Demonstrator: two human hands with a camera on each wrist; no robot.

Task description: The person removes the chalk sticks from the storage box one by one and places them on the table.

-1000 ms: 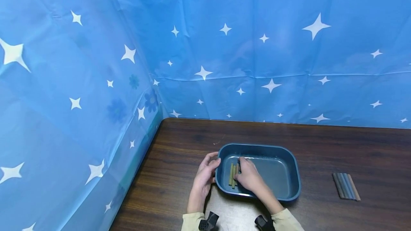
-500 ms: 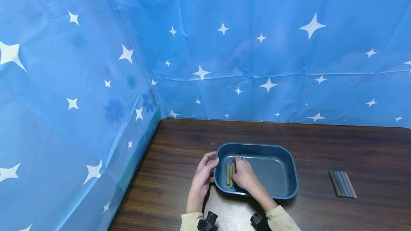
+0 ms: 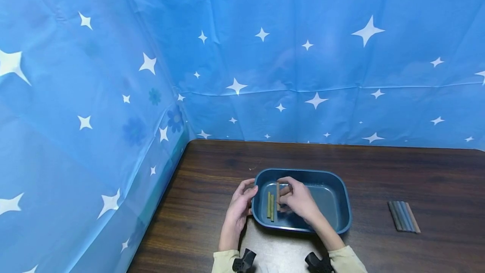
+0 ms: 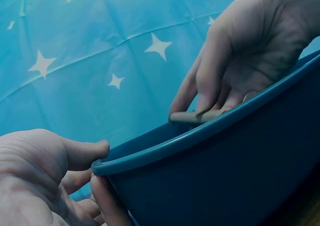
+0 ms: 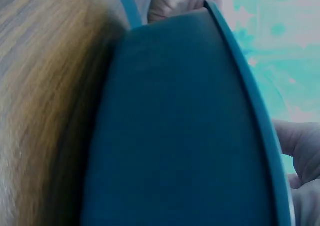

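Observation:
A dark blue rectangular tub (image 3: 342, 188) with rounded corners sits on the table. My left hand (image 3: 239, 205) grips its left rim, thumb on top of the rim and fingers against the outer wall, as the left wrist view shows. Inside the tub my right hand (image 3: 301, 201) pinches a thin brown stick (image 3: 278, 195) between thumb and fingers. Just below the rim in the left wrist view, the brown stick (image 4: 187, 117) lies nearly level. Two olive-green sticks (image 3: 270, 206) lie side by side on the tub's floor, left of the held one.
On the dark wooden table (image 3: 371, 172), to the right of the tub, lies a flat row of several grey, blue and brown sticks (image 3: 403, 217). A blue curtain with white stars (image 3: 288, 66) hangs behind the table and along its left side.
The right hand has lifted and shifted slightly right, bringing the brown stick away from the two olive-green ones. The left hand keeps its grip on the rim. The head view has drifted slightly.

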